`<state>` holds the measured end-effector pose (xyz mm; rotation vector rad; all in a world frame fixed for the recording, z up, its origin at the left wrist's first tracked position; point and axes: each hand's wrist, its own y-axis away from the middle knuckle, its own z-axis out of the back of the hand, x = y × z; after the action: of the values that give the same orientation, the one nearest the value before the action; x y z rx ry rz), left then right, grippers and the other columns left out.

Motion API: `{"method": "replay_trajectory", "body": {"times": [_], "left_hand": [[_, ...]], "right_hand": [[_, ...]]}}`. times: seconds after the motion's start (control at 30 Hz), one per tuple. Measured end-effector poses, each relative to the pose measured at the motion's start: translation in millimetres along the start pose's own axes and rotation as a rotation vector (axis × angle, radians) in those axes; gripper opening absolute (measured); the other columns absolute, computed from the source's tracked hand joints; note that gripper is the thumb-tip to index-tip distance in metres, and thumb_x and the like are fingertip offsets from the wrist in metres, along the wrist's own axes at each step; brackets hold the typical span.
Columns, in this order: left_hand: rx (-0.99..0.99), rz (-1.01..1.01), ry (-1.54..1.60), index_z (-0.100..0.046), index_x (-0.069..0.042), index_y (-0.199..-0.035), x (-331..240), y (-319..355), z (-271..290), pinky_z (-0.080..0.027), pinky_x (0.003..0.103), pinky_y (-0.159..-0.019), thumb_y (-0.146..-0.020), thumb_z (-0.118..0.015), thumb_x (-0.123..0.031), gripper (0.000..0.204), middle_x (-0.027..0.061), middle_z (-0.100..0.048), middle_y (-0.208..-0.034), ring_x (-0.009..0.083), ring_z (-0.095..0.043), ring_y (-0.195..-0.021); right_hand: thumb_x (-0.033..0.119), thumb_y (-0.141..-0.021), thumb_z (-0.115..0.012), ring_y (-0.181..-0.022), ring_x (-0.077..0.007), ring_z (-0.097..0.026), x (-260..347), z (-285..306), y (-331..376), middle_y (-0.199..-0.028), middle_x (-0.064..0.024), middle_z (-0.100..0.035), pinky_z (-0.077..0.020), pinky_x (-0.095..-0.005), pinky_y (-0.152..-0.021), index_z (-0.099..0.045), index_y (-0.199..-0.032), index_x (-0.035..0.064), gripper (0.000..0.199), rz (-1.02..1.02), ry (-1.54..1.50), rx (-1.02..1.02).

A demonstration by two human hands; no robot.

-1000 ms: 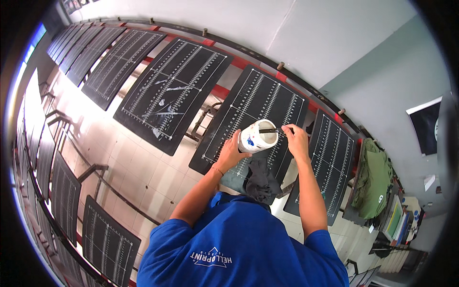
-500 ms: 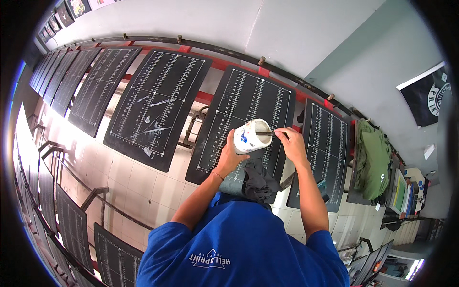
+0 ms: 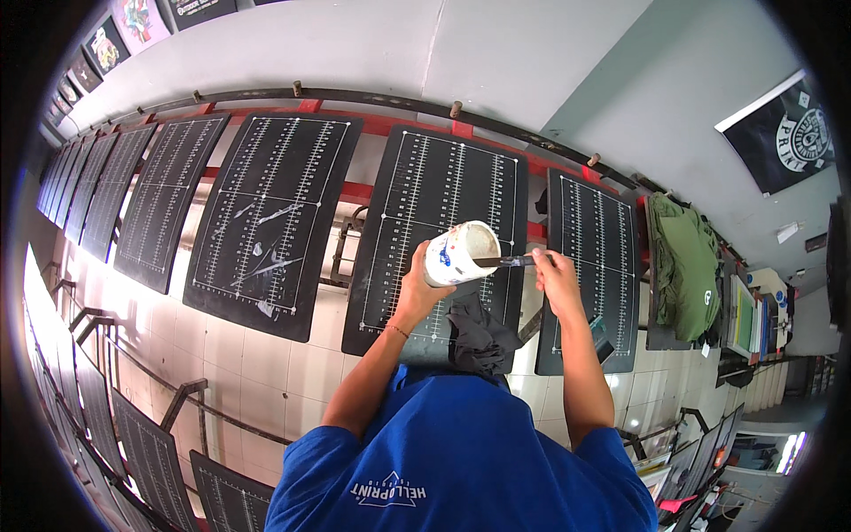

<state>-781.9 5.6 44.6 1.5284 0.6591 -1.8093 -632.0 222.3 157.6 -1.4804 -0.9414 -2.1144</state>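
Observation:
Tilted toward the right, a white tub (image 3: 450, 257) with blue and dark stains rests in my left hand (image 3: 417, 289), whose fingers wrap round its side. My right hand (image 3: 558, 282) is closed on the handle of a dark, slim spatula (image 3: 516, 262). Its end reaches into the tub's open mouth, so the tip is partly hidden. Both hands are above a black board (image 3: 421, 191) marked with white ruler lines. Below the tub, a crumpled black cloth (image 3: 480, 337) lies at the near end of that board.
More black boards stand in a row, one smeared with pale streaks (image 3: 266, 235) on the left and another (image 3: 592, 257) on the right. Green shirts (image 3: 683, 266) lie farther right. Behind the row runs a dark rail (image 3: 381, 96) along the grey wall.
My right hand has moved right and slightly down, drawing the spatula farther out of the tub, so more of it shows. My left hand still holds the tub. The view has shifted slightly.

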Motion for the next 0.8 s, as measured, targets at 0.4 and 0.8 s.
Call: {"method": "replay_trajectory", "body": {"times": [0.4, 0.8], "left_hand": [[0.225, -0.175, -0.038, -0.029, -0.012, -0.152, -70, -40, -105, -0.052, 0.041, -0.102, -0.070, -0.086, -0.007, 0.101, 0.0212, -0.064, -0.128, 0.0359, -0.064, -0.118], [0.175, -0.168, -0.031, -0.029, -0.009, -0.152, -61, -63, -250, -0.047, 0.036, -0.106, -0.065, -0.090, -0.009, 0.107, 0.0152, -0.058, -0.135, 0.0252, -0.058, -0.124]], "right_hand": [[0.026, -0.097, -0.069, -0.049, -0.0011, -0.038, -2, 127, 25, -0.063, 0.0062, -0.047, -0.0299, -0.0206, -0.042, -0.061, -0.077, 0.0088, 0.028, 0.102, -0.410, -0.451], [0.024, -0.097, -0.068, -0.052, -0.0027, -0.037, -96, 331, 2, -0.067, 0.0069, -0.045, -0.0291, -0.0202, -0.044, -0.060, -0.091, 0.0112, 0.016, -0.040, -0.730, -0.611]]}}
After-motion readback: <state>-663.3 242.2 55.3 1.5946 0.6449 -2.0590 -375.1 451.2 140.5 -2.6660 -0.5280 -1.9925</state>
